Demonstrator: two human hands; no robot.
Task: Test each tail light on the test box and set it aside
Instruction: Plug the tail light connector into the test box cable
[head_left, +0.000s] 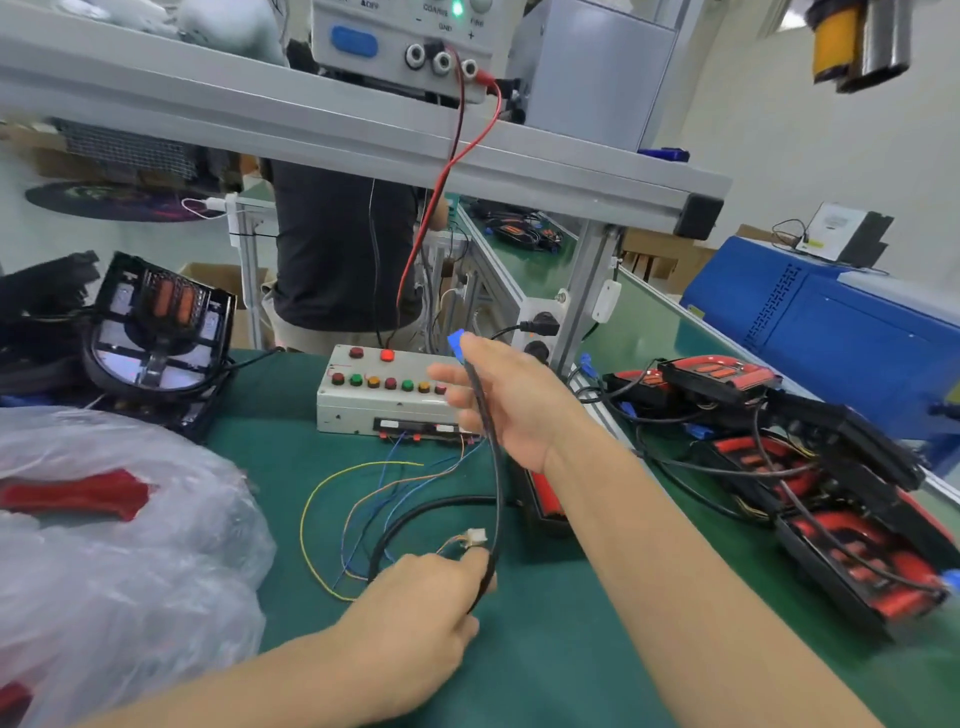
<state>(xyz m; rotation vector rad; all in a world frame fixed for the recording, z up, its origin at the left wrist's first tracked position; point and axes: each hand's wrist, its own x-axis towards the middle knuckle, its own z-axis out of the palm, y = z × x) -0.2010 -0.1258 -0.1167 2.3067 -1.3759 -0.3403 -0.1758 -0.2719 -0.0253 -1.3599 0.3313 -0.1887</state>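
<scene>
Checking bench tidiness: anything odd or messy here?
Mostly clutter. Tail lights right of the test box lie heaped at angles, cables tangled. Thin loose wires sprawl across the green mat. No visible damage or spills.

The test box (384, 395) sits mid-table, a plastic bag (104, 545) left, tail lights (831, 493) piled right.

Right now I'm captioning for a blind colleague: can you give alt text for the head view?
A person's right hand holds up a black cable ending in a blue plug, while the left hand pinches the same cable beside a white connector. Behind stands a test box with coloured buttons; tail lights pile on the right.
</scene>
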